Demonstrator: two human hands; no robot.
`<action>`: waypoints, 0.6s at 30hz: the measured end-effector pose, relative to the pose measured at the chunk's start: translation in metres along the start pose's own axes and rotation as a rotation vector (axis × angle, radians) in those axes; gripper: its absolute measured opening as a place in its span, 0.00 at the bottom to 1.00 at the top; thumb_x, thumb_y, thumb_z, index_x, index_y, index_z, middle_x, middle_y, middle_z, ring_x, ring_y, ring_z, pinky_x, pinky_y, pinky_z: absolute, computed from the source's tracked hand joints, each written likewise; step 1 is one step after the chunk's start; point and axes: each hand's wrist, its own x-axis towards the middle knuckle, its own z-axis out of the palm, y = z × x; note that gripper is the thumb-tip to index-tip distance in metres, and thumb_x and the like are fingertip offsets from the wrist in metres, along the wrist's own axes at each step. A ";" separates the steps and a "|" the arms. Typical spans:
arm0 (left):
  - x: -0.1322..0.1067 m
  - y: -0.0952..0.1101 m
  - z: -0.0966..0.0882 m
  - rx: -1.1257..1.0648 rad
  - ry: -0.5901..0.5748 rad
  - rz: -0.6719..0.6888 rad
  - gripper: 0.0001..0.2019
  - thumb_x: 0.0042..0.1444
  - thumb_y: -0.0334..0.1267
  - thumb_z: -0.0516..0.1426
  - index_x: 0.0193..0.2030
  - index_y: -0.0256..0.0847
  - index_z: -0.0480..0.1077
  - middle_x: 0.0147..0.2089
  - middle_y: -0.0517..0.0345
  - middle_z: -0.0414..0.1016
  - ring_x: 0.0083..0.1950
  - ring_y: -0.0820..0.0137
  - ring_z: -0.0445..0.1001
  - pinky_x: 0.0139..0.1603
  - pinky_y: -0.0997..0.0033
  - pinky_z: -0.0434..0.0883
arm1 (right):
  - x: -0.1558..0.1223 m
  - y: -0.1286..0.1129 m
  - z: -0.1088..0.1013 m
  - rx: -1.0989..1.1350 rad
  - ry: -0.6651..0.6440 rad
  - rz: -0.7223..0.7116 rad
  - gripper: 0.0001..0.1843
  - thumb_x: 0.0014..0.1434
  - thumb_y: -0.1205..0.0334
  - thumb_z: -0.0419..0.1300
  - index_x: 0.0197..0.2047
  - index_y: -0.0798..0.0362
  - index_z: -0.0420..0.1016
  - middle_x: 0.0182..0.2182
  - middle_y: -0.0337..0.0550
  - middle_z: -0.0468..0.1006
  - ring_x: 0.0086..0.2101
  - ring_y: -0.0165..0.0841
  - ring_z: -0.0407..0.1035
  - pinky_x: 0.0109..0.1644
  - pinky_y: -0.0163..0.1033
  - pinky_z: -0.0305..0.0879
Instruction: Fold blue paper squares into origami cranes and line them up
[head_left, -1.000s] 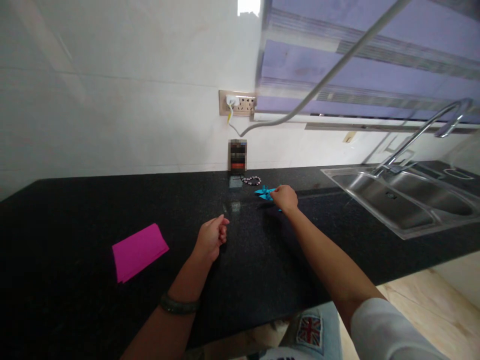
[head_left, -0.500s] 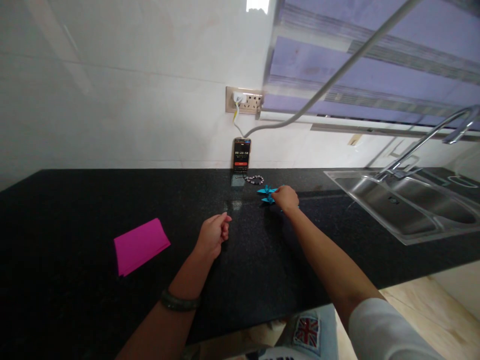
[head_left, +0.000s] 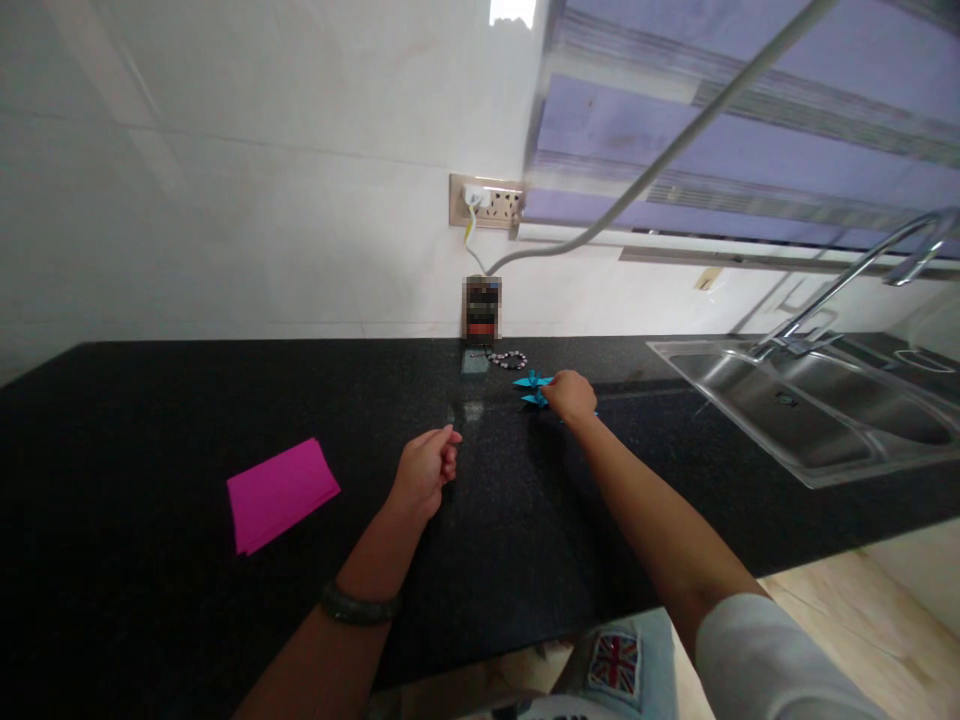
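My right hand (head_left: 572, 397) reaches far across the black countertop (head_left: 150, 420) with its fingers pinched on a small blue folded paper figure (head_left: 533, 389) that rests on the counter. My left hand (head_left: 426, 470) lies near the middle of the counter in a loose fist, nothing visible in it; a dark bracelet circles its wrist. A pink sheet of paper (head_left: 279, 492) lies flat to the left of that hand, a short reach away.
A phone (head_left: 482, 311) leans against the white wall under a socket (head_left: 487, 202) with a plugged cable; a bead bracelet (head_left: 508, 359) lies beside it. A steel sink (head_left: 810, 410) with a tap (head_left: 862, 270) sits at the right. The counter's front edge runs below my arms.
The camera has shifted slightly, mostly in the first half second. Both hands stay where they were, the right one still on the blue paper figure.
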 end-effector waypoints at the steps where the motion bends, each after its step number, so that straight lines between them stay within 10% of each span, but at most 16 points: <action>1: 0.000 0.000 0.000 -0.002 0.000 0.003 0.11 0.45 0.43 0.58 0.25 0.36 0.66 0.14 0.67 0.56 0.14 0.81 0.54 0.16 0.79 0.50 | -0.001 0.000 -0.001 0.000 -0.001 -0.004 0.15 0.49 0.58 0.57 0.37 0.56 0.77 0.36 0.56 0.77 0.38 0.41 0.71 0.39 0.38 0.63; 10: -0.001 0.001 0.000 0.004 0.010 0.004 0.11 0.45 0.43 0.58 0.25 0.36 0.66 0.14 0.67 0.56 0.14 0.81 0.54 0.16 0.79 0.51 | -0.018 -0.007 -0.034 0.008 0.112 -0.094 0.24 0.52 0.43 0.50 0.33 0.55 0.76 0.32 0.53 0.76 0.35 0.39 0.69 0.35 0.37 0.58; 18: -0.002 0.003 0.001 0.056 0.048 0.040 0.10 0.46 0.42 0.57 0.26 0.36 0.65 0.15 0.66 0.57 0.15 0.81 0.55 0.16 0.79 0.51 | -0.131 -0.005 0.011 0.025 -0.067 -0.789 0.22 0.58 0.49 0.45 0.23 0.51 0.71 0.23 0.45 0.74 0.24 0.33 0.66 0.27 0.36 0.50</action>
